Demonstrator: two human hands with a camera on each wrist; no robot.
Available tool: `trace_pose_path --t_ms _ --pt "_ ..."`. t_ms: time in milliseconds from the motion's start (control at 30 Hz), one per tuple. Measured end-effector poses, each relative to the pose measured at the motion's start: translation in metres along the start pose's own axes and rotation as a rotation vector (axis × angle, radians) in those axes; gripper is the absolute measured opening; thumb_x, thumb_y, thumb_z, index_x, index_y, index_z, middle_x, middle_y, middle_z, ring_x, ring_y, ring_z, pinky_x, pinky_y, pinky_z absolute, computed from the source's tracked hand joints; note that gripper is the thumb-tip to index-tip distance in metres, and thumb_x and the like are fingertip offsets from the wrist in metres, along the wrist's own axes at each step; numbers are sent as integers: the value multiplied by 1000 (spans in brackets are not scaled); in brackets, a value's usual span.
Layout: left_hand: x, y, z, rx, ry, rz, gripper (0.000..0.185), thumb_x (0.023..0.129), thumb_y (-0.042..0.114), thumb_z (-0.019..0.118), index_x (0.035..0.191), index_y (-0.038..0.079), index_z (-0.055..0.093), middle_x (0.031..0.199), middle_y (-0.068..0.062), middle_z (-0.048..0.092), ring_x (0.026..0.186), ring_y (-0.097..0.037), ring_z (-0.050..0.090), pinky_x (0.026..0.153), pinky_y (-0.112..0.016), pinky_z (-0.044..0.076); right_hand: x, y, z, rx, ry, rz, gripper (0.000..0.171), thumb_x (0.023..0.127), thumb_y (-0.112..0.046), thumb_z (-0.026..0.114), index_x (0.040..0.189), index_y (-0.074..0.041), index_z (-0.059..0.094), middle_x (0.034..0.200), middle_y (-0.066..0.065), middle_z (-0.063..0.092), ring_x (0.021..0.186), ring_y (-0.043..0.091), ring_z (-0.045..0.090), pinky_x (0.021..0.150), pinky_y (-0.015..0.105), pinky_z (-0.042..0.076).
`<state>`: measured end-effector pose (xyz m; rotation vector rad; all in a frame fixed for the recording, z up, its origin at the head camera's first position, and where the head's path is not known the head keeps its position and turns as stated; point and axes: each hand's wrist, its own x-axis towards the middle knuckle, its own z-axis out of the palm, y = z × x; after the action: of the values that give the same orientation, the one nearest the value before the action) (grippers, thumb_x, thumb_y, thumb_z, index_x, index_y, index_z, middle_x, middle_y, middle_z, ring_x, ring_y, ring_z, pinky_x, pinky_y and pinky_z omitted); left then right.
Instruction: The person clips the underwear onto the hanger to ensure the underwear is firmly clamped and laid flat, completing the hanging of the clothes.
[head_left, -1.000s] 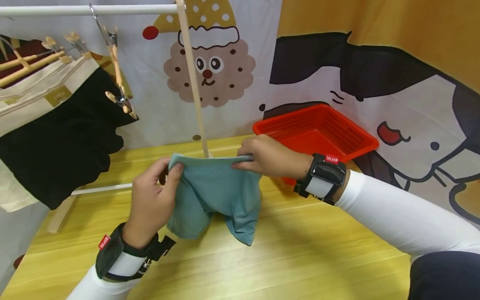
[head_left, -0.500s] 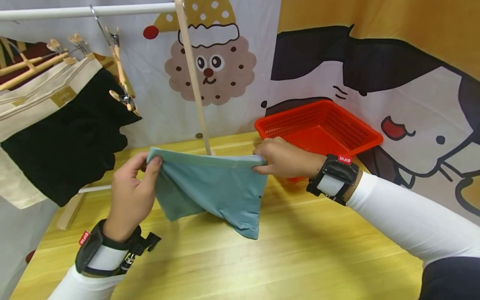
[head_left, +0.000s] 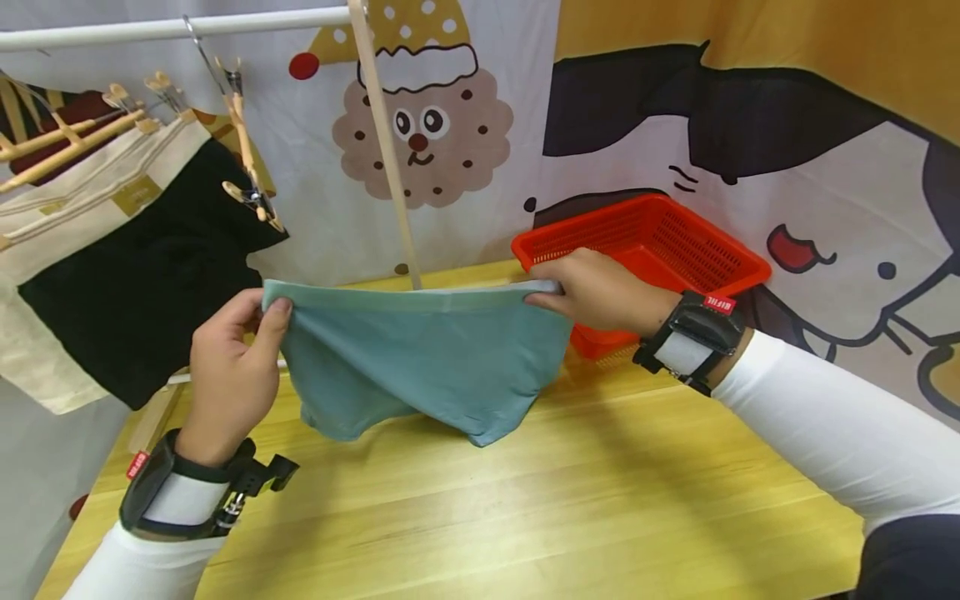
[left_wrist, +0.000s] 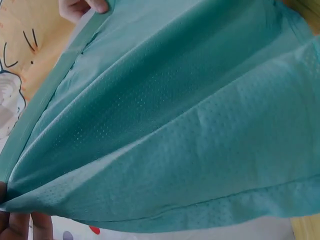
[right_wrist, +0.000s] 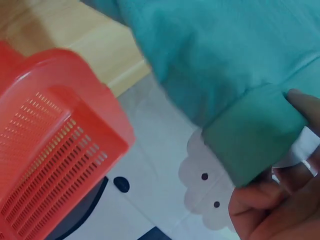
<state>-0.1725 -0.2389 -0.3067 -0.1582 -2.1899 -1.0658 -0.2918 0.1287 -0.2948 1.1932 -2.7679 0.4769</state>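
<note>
A pair of teal underpants with a smooth waistband and finely perforated cloth hangs above the table, stretched wide between both hands. At one end of the waistband, my left hand pinches the edge between thumb and fingers. The other end is gripped by my right hand, in front of the red basket. Seen from the left wrist, the cloth spreads in long folds across most of the view. In the right wrist view the waistband corner bends over the fingers, with a bit of whitish material beside it.
A red plastic basket stands at the back right of the yellow wood-grain table. At left, a rack's white rail bears clip hangers with black-and-cream garments; one hanger has bare clips. A printed curtain backs everything.
Both hands have moved apart, left hand leftward and right hand rightward, pulling the waistband wider. They have also risen a little, and the bunched cloth has spread out.
</note>
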Motion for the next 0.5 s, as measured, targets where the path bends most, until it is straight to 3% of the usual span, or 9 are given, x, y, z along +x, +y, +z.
trace_pose_path --t_ms 133,267,500 --pt "0 -2 -5 34 6 -14 25 102 18 59 106 -5 68 80 25 53 74 1 50 69 -15 39 -3 4 -3 -43 5 72 21 91 -26 76 80 -15 62 64 -4 43 55 11 44 51 24 32" --pt "1 -5 -9 52 3 -10 25 102 19 60 107 -3 69 79 26 53 72 1 50 68 -15 37 -5 6 -5 -79 -6 117 25 91 -24 75 78 -14 58 65 -3 39 56 12 43 51 25 30" --pt "7 -5 -13 43 -14 0 22 100 18 61 105 -2 70 77 21 53 71 0 49 67 -14 38 -4 4 -11 -117 -21 141 11 100 -17 62 98 -9 56 77 5 51 66 19 51 56 28 41"
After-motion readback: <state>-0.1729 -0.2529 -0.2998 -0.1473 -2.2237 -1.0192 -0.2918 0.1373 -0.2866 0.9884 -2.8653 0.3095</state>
